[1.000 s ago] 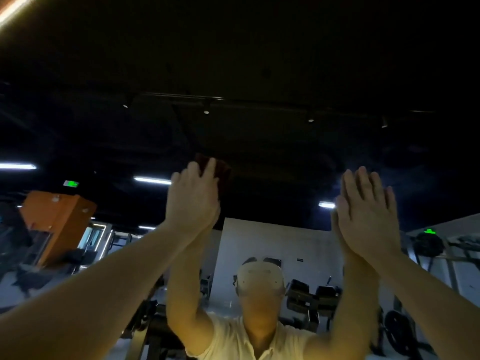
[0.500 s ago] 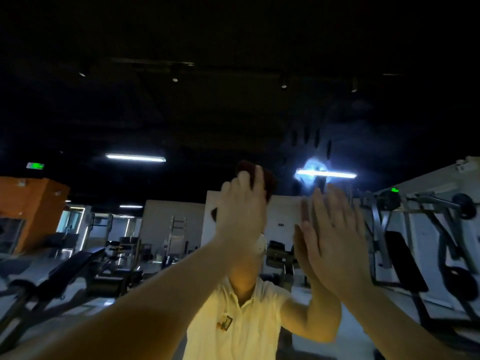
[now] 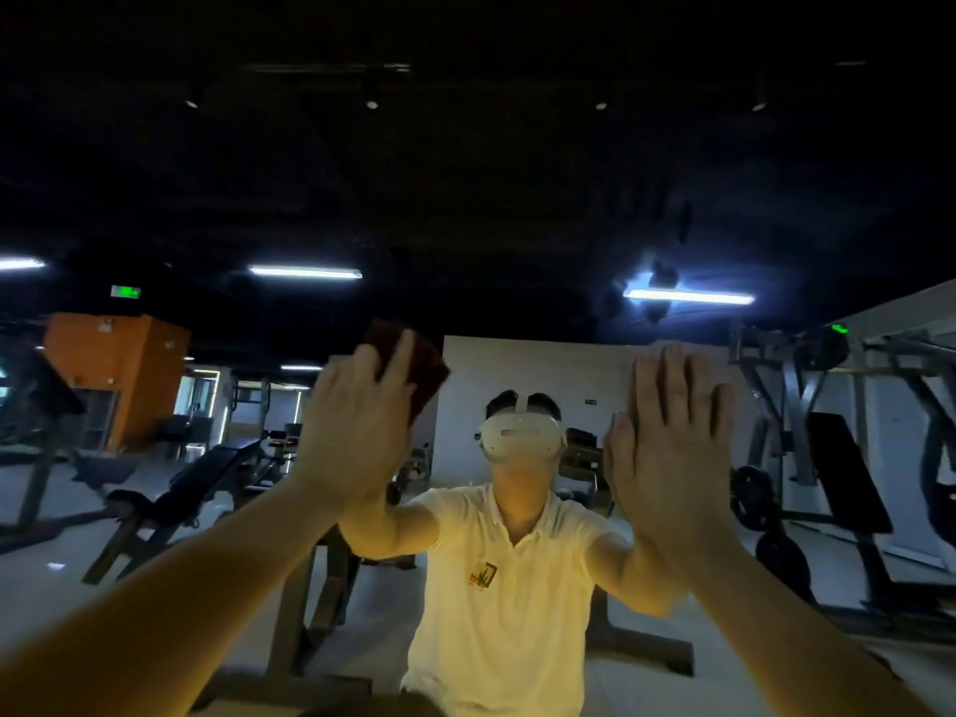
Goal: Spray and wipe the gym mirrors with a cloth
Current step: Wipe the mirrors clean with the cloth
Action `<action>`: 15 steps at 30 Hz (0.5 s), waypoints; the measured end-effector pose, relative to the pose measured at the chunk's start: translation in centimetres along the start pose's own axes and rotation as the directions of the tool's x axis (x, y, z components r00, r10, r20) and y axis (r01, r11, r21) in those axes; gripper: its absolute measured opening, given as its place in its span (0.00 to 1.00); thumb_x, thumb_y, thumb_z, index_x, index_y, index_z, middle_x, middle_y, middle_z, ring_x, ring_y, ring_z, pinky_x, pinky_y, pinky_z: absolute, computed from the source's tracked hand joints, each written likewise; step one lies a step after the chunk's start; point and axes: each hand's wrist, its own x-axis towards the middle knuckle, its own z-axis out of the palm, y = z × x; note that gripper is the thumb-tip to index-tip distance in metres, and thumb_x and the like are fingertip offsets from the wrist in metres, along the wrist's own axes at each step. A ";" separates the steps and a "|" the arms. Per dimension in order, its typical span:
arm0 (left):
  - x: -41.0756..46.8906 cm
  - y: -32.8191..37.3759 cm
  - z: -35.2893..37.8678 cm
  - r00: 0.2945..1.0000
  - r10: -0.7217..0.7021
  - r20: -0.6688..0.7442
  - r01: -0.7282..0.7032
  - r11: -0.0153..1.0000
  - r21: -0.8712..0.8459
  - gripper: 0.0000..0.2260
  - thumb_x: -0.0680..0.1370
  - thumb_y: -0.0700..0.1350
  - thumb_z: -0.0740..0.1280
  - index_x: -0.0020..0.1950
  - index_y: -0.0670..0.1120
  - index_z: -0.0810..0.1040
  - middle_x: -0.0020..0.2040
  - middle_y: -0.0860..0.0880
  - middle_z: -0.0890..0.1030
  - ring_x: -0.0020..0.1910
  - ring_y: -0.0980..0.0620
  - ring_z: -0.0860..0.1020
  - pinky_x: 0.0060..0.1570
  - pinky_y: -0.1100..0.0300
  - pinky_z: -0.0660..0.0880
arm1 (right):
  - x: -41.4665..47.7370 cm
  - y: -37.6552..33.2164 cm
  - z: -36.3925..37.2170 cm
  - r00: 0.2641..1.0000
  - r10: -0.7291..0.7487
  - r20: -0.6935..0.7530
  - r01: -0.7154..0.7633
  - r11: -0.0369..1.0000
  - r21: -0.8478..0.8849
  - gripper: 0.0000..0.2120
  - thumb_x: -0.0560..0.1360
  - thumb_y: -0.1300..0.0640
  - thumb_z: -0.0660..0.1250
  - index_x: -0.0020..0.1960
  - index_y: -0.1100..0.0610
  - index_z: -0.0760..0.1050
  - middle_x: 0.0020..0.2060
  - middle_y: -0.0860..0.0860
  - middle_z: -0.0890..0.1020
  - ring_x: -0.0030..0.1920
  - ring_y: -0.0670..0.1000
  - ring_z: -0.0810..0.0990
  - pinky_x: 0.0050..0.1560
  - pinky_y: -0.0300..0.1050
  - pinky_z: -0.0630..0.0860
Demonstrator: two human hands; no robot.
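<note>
— What changed?
— Left hand (image 3: 357, 432), fingers flat, pressing the cloth (image 3: 421, 367) on the mirror (image 3: 517, 173), has slid down from above the reflected head (image 3: 520, 437) to beside it. Right hand (image 3: 672, 447) stays spread flat on the mirror. Wiping looks underway.
— Counts?
— Two hands, one cloth, one mirror.

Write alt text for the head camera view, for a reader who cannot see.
A person's left hand presses a dark red cloth against a large gym wall mirror, while the right hand lies flat on the glass. Reflected are their pale polo shirt, white headset and black weight benches behind.
</note>
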 end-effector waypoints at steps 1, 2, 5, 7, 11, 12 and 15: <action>-0.3 -0.3 -0.1 0.998 -0.058 -0.005 0.058 0.998 -0.007 0.32 0.79 0.51 0.69 0.80 0.40 0.65 0.53 0.36 0.74 0.45 0.40 0.75 0.48 0.46 0.73 | -0.1 0.0 0.0 1.000 0.001 -0.013 -0.001 1.000 0.000 0.32 0.85 0.44 0.39 0.84 0.60 0.50 0.83 0.62 0.49 0.83 0.63 0.47 0.80 0.68 0.48; -0.4 0.1 -0.1 0.992 -0.123 -0.004 0.123 0.992 -0.025 0.31 0.80 0.50 0.66 0.80 0.39 0.65 0.54 0.35 0.74 0.45 0.39 0.75 0.48 0.46 0.73 | -0.2 0.0 0.0 1.000 0.003 -0.026 -0.003 1.000 -0.002 0.32 0.85 0.45 0.41 0.84 0.60 0.51 0.83 0.62 0.49 0.83 0.64 0.47 0.80 0.68 0.49; -0.6 3.3 -0.4 0.955 -0.295 0.030 0.297 0.945 -0.137 0.28 0.84 0.50 0.59 0.81 0.39 0.62 0.58 0.35 0.74 0.48 0.40 0.76 0.50 0.46 0.74 | -0.2 -0.1 0.0 0.999 0.005 -0.046 -0.005 1.000 0.009 0.31 0.85 0.45 0.41 0.84 0.59 0.50 0.83 0.60 0.49 0.83 0.62 0.46 0.80 0.67 0.49; -1.1 6.5 -0.3 0.960 -0.276 0.046 0.280 0.945 -0.171 0.29 0.84 0.51 0.58 0.82 0.40 0.59 0.59 0.37 0.73 0.51 0.43 0.74 0.52 0.48 0.74 | -0.2 -0.2 0.0 0.998 0.019 -0.054 -0.017 0.999 0.041 0.31 0.85 0.45 0.40 0.84 0.59 0.49 0.83 0.59 0.48 0.83 0.60 0.45 0.80 0.67 0.49; -2.3 13.4 0.0 0.988 -0.137 0.069 0.148 0.967 -0.209 0.32 0.79 0.51 0.62 0.81 0.40 0.63 0.58 0.38 0.75 0.51 0.44 0.76 0.53 0.50 0.76 | -1.9 -0.3 -0.8 0.997 -0.026 -0.072 0.034 0.994 0.106 0.30 0.85 0.47 0.48 0.84 0.59 0.53 0.83 0.60 0.53 0.83 0.60 0.49 0.81 0.64 0.48; -2.5 14.9 0.1 0.992 -0.105 0.069 0.117 0.970 -0.212 0.32 0.78 0.50 0.64 0.80 0.39 0.65 0.57 0.38 0.76 0.51 0.43 0.77 0.53 0.50 0.76 | -3.0 0.0 -1.0 0.995 -0.056 -0.077 0.064 0.992 0.107 0.30 0.85 0.48 0.50 0.83 0.59 0.54 0.83 0.60 0.55 0.83 0.59 0.51 0.81 0.63 0.48; -3.2 17.7 0.0 0.999 -0.010 0.046 0.020 0.975 -0.221 0.30 0.80 0.48 0.67 0.79 0.38 0.66 0.57 0.39 0.77 0.52 0.43 0.77 0.54 0.50 0.75 | -6.8 0.7 -1.3 0.988 -0.129 -0.079 0.138 0.983 0.118 0.30 0.83 0.52 0.56 0.82 0.60 0.58 0.81 0.60 0.60 0.82 0.60 0.55 0.81 0.62 0.49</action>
